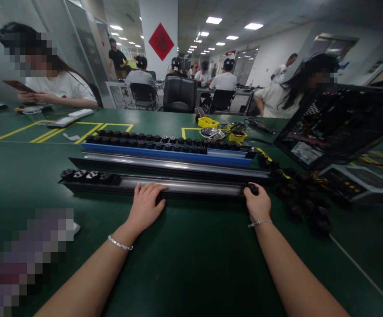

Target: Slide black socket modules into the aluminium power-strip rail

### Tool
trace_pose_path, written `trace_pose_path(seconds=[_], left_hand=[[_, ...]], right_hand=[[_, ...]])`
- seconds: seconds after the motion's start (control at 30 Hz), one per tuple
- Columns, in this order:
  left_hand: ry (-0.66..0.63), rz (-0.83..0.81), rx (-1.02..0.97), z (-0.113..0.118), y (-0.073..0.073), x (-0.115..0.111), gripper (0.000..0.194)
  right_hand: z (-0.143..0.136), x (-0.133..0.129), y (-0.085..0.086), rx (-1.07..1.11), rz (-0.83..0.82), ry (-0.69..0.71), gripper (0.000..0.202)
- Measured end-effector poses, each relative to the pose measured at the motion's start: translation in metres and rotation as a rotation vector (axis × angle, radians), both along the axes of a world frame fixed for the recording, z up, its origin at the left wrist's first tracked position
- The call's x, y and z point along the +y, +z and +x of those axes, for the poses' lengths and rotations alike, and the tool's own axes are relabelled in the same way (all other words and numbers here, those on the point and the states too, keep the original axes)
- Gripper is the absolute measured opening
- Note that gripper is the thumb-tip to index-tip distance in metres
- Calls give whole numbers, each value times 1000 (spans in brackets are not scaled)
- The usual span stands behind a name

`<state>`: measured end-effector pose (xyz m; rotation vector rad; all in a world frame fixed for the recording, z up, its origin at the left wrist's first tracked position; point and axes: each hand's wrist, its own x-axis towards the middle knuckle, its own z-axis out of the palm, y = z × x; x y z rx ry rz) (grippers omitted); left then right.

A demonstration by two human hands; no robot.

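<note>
The nearest long black rail (191, 187) lies across the green table, with several small dark round parts (92, 175) seated at its left end. My left hand (147, 204) rests on the rail's front edge left of its middle, fingers spread, holding nothing. At the rail's right end my right hand (258, 201) pinches a small black part (252, 189) in its fingertips. Behind lies a second black rail (178, 166) with a shiny channel. Further back, a blue rail (168, 153) stands near two rows of dark parts (152, 140).
A pile of black parts (305, 204) lies right of the rails, beside a metal power supply unit (363, 182) and an open computer case (330, 127). Yellow trays (208, 122) and a metal bowl (212, 133) stand behind. People sit across the table.
</note>
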<state>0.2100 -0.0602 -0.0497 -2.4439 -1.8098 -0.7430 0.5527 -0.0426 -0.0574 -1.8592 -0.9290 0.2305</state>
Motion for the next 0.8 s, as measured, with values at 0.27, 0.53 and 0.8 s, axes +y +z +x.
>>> trace_pose_path(seconds=[0.27,0.53,0.8], left_hand=[[1,-12,-1,0,0,1,34],[-5,-8,-28,1,2,-1,33],[-13,3,-45,0,0,-1,34]], right_hand=[[0,0,-3,-14,10,7,40],[5,5,-11,-13,12,3,41],[8,7,-13,-41,9,-76,39]])
